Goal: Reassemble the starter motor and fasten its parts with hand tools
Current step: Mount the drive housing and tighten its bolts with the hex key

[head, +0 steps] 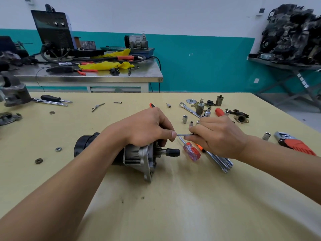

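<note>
The starter motor (133,154) lies on its side on the yellow table (173,206), black body to the left and silver nose housing and shaft to the right. To its left, two loose nuts (58,149) sit well apart from it.

The left hand (145,127) rests on top of the motor, fingers curled, its thumb and forefinger pinching one end of a thin metal rod (185,134) just above the shaft end. The right hand (218,134), right of the motor, has its fingers curled round the rod's other end, so the rod spans level between both hands.

Just right of the shaft lies a screwdriver (192,151) with a clear red handle, and beyond it a bundle of chrome wrenches (220,162). Behind the motor and to its right, small sockets (184,119) stand near a long spanner (189,109). Far behind stands a steel bench (86,76) crowded with cables and tools.
</note>
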A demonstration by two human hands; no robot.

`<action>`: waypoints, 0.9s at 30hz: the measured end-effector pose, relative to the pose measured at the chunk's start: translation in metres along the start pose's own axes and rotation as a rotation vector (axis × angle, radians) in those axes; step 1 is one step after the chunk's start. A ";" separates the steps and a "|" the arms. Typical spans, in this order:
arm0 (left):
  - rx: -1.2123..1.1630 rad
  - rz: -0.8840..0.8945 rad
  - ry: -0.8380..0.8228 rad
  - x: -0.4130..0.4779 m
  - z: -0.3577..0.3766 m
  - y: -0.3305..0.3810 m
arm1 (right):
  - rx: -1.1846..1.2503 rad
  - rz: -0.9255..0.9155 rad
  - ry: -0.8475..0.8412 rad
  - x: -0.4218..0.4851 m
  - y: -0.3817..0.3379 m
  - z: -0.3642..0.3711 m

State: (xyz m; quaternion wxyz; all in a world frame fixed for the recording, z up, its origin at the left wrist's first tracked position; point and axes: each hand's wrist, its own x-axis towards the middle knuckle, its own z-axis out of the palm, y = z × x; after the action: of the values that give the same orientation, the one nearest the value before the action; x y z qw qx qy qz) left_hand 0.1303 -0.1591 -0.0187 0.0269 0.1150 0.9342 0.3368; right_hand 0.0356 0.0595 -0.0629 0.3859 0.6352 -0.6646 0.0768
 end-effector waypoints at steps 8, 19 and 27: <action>-0.064 0.045 0.088 -0.007 0.003 -0.005 | 0.090 0.086 -0.050 0.007 -0.005 -0.007; 0.076 0.229 0.524 -0.068 0.003 -0.024 | 0.153 0.182 -0.026 -0.037 -0.045 -0.039; 0.214 0.181 0.298 -0.092 0.018 -0.038 | 0.164 0.199 -0.053 -0.021 -0.068 -0.027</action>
State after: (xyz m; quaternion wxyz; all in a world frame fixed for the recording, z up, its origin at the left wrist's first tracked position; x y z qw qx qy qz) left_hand 0.2149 -0.1980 -0.0592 -0.1542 0.1495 0.9442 0.2498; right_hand 0.1062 0.0797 -0.0834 0.3056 0.5972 -0.7259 0.1520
